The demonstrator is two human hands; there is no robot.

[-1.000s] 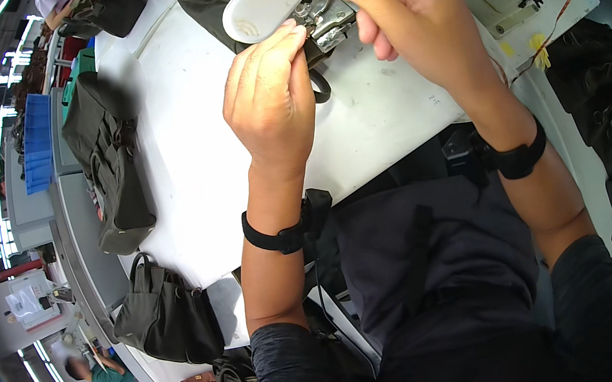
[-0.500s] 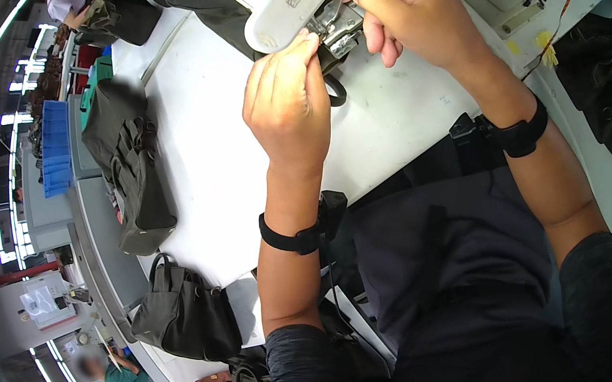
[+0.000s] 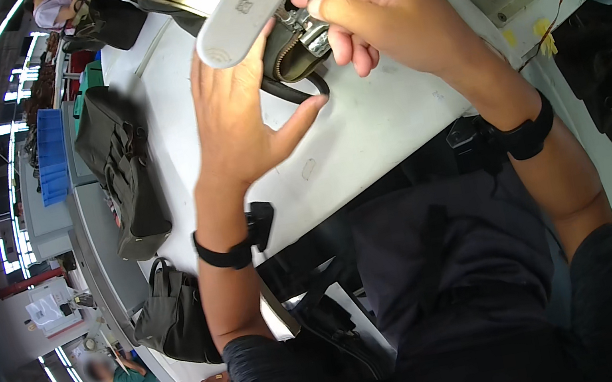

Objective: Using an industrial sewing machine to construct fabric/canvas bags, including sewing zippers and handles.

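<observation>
Under the sewing machine head (image 3: 250,2), right hand (image 3: 381,12) grip pinching metal zipper part (image 3: 314,34), left hand (image 3: 236,113) spread beside olive bag (image 3: 290,48).

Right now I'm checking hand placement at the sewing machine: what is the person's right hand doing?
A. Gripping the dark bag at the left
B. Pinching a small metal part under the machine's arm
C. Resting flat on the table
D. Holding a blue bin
B: the right hand has its fingertips closed on a small metal part below the white machine arm.
</observation>
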